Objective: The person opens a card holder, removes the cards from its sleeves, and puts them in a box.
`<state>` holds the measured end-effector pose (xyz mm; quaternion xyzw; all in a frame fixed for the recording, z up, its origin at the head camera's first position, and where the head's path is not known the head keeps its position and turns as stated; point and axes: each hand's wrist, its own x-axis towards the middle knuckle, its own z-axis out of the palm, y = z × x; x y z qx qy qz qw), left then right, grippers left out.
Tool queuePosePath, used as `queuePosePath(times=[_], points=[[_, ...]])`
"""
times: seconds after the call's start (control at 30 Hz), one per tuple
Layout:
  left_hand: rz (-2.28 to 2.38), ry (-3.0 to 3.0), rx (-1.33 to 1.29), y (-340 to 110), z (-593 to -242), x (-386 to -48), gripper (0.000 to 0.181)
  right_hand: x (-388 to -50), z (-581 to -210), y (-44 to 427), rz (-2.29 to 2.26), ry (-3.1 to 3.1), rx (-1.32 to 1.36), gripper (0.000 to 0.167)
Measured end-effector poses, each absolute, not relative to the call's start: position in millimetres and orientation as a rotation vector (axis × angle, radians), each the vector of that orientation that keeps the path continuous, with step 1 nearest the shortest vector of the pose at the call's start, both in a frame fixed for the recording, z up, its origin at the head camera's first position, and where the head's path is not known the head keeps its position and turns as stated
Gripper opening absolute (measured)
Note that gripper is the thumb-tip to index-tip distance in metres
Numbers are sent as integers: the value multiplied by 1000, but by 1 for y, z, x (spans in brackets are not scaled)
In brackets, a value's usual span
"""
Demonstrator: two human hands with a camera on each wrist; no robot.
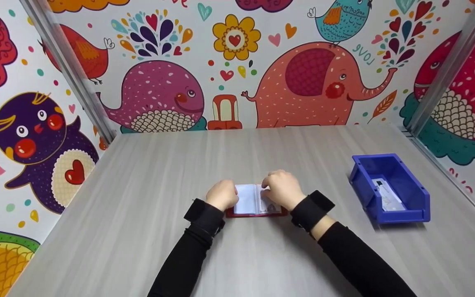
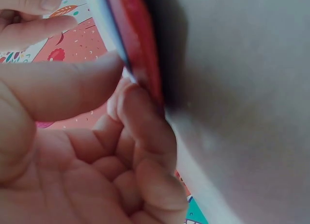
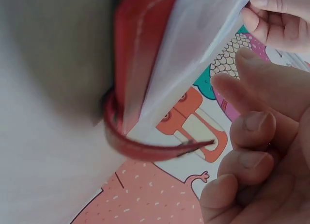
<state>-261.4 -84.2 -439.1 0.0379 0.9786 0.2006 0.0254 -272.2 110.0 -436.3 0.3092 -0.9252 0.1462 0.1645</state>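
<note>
A red card holder [image 1: 245, 199] lies spread open on the table, with its pale plastic sleeves facing up. My left hand [image 1: 222, 195] pinches its left edge; the left wrist view shows the thumb on the sleeves and curled fingers at the red cover [image 2: 140, 44]. Over the right half hovers my right hand [image 1: 283, 189], partly hiding a sleeve with a greyish print. Seen from the right wrist, the fingers [image 3: 252, 129] are loosely bent with nothing between them, apart from the holder. A red strap [image 3: 150, 151] sticks out from the holder's cover there.
To the right stands a blue plastic bin [image 1: 402, 175] with white cards [image 1: 388, 196] in it. Patterned walls [image 1: 233, 74] with metal corner posts enclose the wood-grain table [image 1: 146, 173] at the back and sides.
</note>
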Motion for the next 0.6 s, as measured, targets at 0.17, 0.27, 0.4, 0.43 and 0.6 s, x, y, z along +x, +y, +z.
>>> queuePosePath(times=[0.17,0.27,0.4,0.43,0.6], points=[[616,3022,95,-83,-439,-261,8,-276,-436,118,442,-2665,818,10],[622,3015,94,-83,-438,-261,9,-279,-436,122,426,-2673,781,10],[632,2998,91,-82,-436,-261,18,-282,-436,129,420,-2682,757,9],[632,2998,87,-82,-436,-261,19,-283,-436,130,422,-2682,752,10],[624,2994,72,-82,-436,-261,17,-285,-437,135,425,-2690,733,10]])
